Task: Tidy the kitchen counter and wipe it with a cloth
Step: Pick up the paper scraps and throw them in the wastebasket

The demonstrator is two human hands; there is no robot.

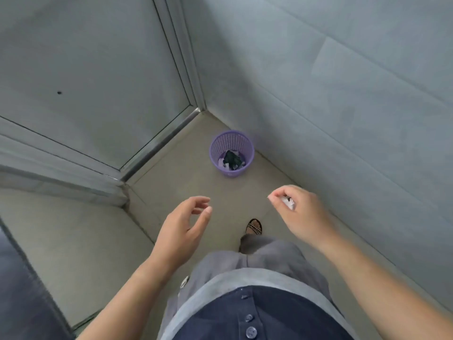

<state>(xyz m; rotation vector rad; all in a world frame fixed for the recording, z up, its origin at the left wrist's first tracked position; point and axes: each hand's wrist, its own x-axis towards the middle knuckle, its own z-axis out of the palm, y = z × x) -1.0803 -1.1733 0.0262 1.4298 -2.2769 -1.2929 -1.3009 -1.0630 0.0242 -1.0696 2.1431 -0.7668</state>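
A purple mesh waste basket stands on the floor in the corner, with dark and white scraps inside it. My right hand is held out in front of me, nearer than the basket and a little to its right, fingers curled around a small crumpled white scrap. My left hand hangs at the same height to the left, fingers loosely spread and holding nothing. No counter or cloth is in view.
A grey wall runs along the right. A metal-framed door with a raised sill closes the left side. My sandalled foot is on the beige floor short of the basket.
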